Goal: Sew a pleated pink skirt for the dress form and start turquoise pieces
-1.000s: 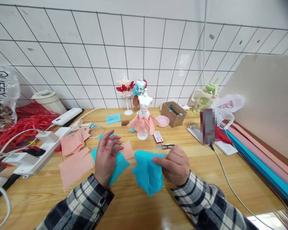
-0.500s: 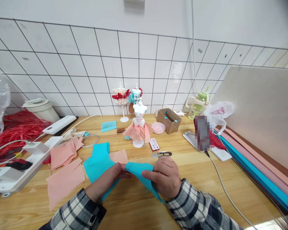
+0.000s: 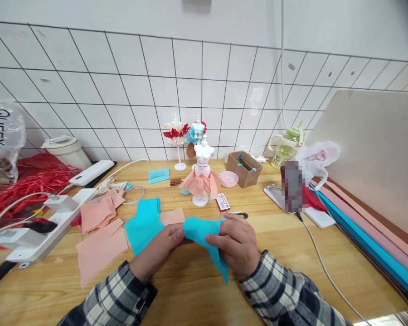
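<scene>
A piece of turquoise crepe paper [image 3: 202, 229] is stretched between both hands above the front of the table. My left hand [image 3: 170, 240] pinches its left end between thumb and fingers. The fingers of my right hand [image 3: 236, 242] are closed on its right side, and a pointed end hangs below them. Another turquoise sheet [image 3: 144, 226] lies beside my left wrist, next to a small peach piece [image 3: 172, 217]. Beyond the hands stands a white mini mannequin [image 3: 203, 158] with a peach skirt [image 3: 200, 182]. Small scissors [image 3: 243, 214] lie partly hidden behind my right hand.
Peach sheets [image 3: 102, 249] and a white power strip [image 3: 54, 231] are at left. Two dressed mannequins, a pink bowl [image 3: 229, 179] and a cardboard box [image 3: 244, 168] stand at the back. A cable [image 3: 321, 262] and paper rolls [image 3: 370, 231] lie at right.
The held turquoise paper has shifted in the fingers, and its lower end hangs more steeply. My right hand now covers more of the scissors. The whole view has moved slightly.
</scene>
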The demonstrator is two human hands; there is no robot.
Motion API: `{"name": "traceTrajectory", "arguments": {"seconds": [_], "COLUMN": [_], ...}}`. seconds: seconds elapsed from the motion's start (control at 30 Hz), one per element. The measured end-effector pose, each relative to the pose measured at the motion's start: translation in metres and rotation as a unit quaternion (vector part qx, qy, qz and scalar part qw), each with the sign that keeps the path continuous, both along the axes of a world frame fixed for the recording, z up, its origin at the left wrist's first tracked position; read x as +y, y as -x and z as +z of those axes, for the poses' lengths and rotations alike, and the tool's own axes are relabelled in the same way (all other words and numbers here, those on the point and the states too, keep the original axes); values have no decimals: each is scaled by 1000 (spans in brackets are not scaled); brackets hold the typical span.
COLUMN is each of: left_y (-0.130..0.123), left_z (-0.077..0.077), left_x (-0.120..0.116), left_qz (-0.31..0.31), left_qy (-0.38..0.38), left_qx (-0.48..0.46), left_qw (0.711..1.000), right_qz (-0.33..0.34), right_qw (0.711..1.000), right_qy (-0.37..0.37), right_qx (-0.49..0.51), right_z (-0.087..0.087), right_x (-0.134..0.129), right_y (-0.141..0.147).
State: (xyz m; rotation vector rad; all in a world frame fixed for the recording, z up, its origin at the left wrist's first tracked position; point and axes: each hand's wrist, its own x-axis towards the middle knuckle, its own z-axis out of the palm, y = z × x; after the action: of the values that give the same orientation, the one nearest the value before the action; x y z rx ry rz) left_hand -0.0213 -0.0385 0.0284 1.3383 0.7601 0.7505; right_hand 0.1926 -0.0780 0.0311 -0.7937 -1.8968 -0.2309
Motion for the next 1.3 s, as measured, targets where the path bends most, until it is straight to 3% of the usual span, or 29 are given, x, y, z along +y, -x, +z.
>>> {"name": "traceTrajectory", "arguments": {"seconds": [0.27, 0.47, 0.67, 0.73, 0.8, 0.9, 1.0, 1.17, 1.3], "left_y": [-3, -8, -11, -6, 1, 9, 9, 4, 3], "left_z": [0, 0, 1, 5, 10, 17, 19, 11, 7], "left_x": [5, -4, -5, -1, 4, 8, 7, 1, 1], "left_qz": [67, 4, 98, 151, 183, 175, 162, 116, 102], "left_qy": [-54, 58, 116, 117, 131, 165, 181, 184, 162], "left_qx": [22, -76, -149, -182, -200, -193, -162, -67, -5], "left_qw": [996, 995, 977, 964, 954, 951, 956, 974, 982], "right_qz": [35, 38, 68, 32, -47, -108, -121, -145, -128], "right_qw": [999, 999, 997, 997, 987, 955, 919, 879, 883], "right_qy": [31, 32, 35, 72, 150, 267, 356, 426, 431], "right_qx": [-18, -5, -10, 6, 21, -68, -121, -158, -133], "right_z": [-1, -5, -6, -6, -7, -13, -25, -35, -31], "right_x": [-1, -1, 0, 7, 19, 39, 51, 49, 43], "right_y": [0, 3, 7, -7, -30, -71, -95, -92, -87]}}
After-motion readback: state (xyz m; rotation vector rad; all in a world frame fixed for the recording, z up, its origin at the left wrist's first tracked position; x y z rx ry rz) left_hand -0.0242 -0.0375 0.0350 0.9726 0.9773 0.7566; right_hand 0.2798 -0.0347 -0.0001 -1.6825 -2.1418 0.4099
